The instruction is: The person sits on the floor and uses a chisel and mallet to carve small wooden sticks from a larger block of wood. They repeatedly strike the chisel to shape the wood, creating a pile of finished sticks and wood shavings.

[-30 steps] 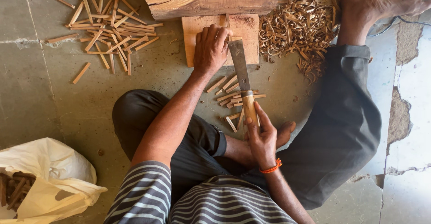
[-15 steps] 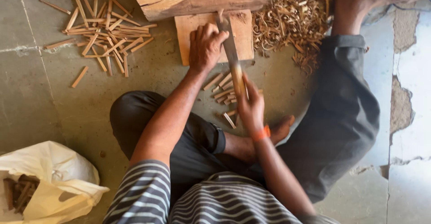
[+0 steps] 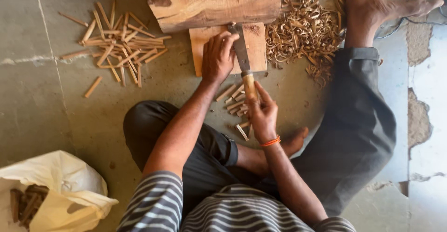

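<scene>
On the concrete floor [image 3: 56, 120] I see my left hand [image 3: 218, 57] pressed down on the flat wooden board [image 3: 258, 46], fingers curled over something small that I cannot make out, just as half a second ago. My right hand [image 3: 262, 115] has its grip clamped on the knife [image 3: 243, 60] by the wooden handle; the blade has stayed laid across the board beside the left fingers, its tip near the big log [image 3: 214, 1].

Left to right: a white bag [image 3: 56, 190] of sticks sits near left, a scatter of cut sticks [image 3: 118, 46] far left, short offcuts [image 3: 235, 101] under the knife handle, then a heap of curled shavings [image 3: 302, 32] against the board's right edge. Open floor lies between the sticks and the board; the log closes the far side.
</scene>
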